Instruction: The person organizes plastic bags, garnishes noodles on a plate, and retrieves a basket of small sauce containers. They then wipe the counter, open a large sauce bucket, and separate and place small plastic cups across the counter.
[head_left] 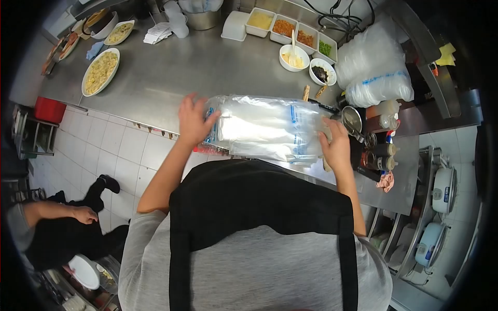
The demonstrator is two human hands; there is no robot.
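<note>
A long clear plastic sleeve (259,124) with blue print lies across the counter's front edge, directly before me. It seems packed with stacked clear plastic ware; the exact kind is hard to make out. At its left end is my left hand (195,122), fingers spread and slightly blurred, the thumb reaching onto the plastic. My right hand (336,142) is at the opposite end, thumb and fingers apart against the wrap. Neither hand is closed around the sleeve. Just beyond my right hand sits a round metal strainer or ladle (351,119).
Steel counter (171,67) holds oval dishes of yellow food (101,71), topping tubs (284,28), two small bowls (293,58) and wrapped plastic stacks (378,62). Sauce bottles (384,150) stand right. Another person (67,223) is at the lower left; rice cookers (443,190) far right.
</note>
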